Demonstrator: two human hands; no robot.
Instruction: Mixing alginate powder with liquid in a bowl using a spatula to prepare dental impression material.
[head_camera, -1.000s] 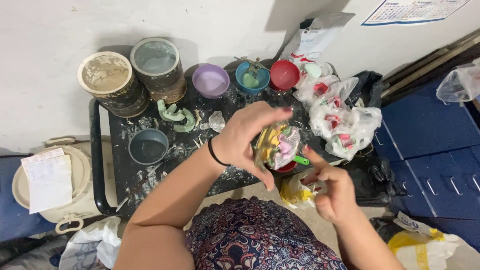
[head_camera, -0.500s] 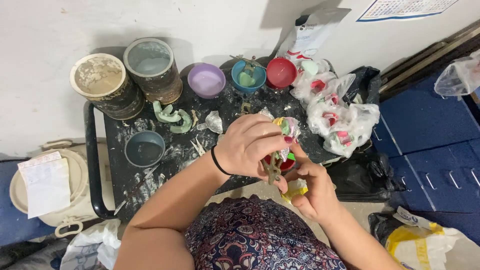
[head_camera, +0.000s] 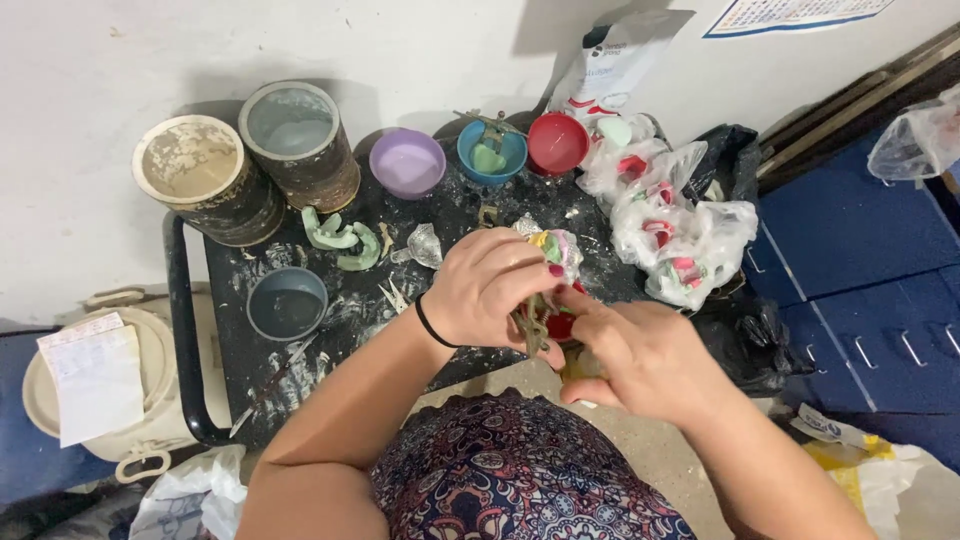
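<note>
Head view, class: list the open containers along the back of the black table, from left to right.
Cream-crusted tin → grey-filled tin → purple bowl → blue bowl → red bowl.

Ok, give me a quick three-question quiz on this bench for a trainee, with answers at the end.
1. True or false: the red bowl stands right beside the blue bowl.
2. Which bowl sits nearest the two big cans? A) purple B) red C) blue
3. What do both hands, left and right, close around?

Key:
1. True.
2. A, the purple bowl, next to the cans.
3. A small cluster of coloured pieces on a metal frame, held over the table's front edge; what it is exactly cannot be told.
</note>
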